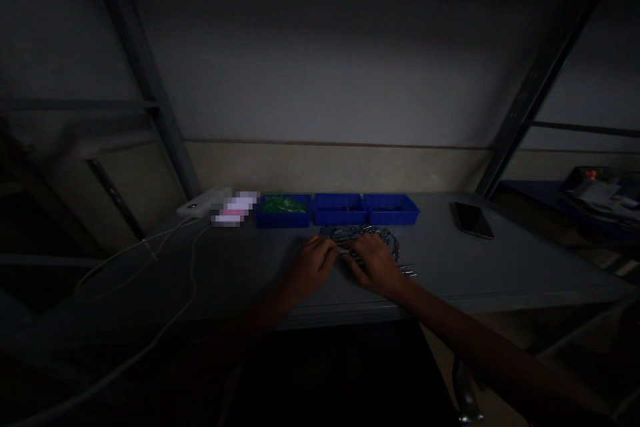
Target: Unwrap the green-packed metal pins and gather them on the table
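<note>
My left hand is over the grey table, its fingers curled together at the left edge of a pile of shiny metal pieces. What it pinches is too dark and small to name. Just to the right, my right hand bends over the same pile, thumb towards the left hand, fingers closed on something small that I cannot make out. The two hands' fingertips nearly meet. Several thin metal rods poke out beside the right wrist. Part of the pile is hidden under the right hand.
Behind the hands stand three blue bins: the left bin with green packets, a middle bin and a right bin with dark pieces. A phone lies right. Left are a white power strip and a cable.
</note>
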Demonstrator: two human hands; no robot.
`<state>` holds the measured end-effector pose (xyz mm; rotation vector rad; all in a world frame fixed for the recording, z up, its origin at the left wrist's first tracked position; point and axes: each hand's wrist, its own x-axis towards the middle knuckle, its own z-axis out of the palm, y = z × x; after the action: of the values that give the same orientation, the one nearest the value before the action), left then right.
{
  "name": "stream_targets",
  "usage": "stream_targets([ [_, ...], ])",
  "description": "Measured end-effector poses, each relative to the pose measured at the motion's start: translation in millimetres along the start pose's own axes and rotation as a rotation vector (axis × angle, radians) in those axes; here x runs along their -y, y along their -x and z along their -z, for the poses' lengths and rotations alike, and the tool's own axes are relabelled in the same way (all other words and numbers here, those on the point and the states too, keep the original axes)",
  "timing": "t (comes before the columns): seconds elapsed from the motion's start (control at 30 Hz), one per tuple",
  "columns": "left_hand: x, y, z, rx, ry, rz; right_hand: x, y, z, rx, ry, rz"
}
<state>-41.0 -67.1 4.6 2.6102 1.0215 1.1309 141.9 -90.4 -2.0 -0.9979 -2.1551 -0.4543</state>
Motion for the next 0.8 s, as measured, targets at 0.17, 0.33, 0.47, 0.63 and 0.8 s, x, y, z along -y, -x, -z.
stream_targets([
  [0.17, 1.5, 2.5, -1.5, -0.007, 0.041, -0.010, -0.8, 0.0, -0.9, -0.004, 0.027, -0.018],
  [0.33, 0.7, 0.9, -0.8, -0.006, 0.009, -0.001, -0.2, 0.7, -1.6, -0.003, -0.015, -0.019],
  [0.47, 2.4, -1.6, -2.9, 0.030, -0.014, 0.031, -4.9, 0.1, -4.0, 0.006, 0.010, -0.009],
  [0.63, 8.7, -1.3, -7.5, 0.122, -0.109, 0.058, -35.5, -19.6, -8.9, 0.031, 0.106, -0.155],
  [0.8, 9.6, 1.5, -5.9, 0.189, -0.196, 0.090, -73.3, -47.5, -22.0, 0.024, 0.197, -0.338],
])
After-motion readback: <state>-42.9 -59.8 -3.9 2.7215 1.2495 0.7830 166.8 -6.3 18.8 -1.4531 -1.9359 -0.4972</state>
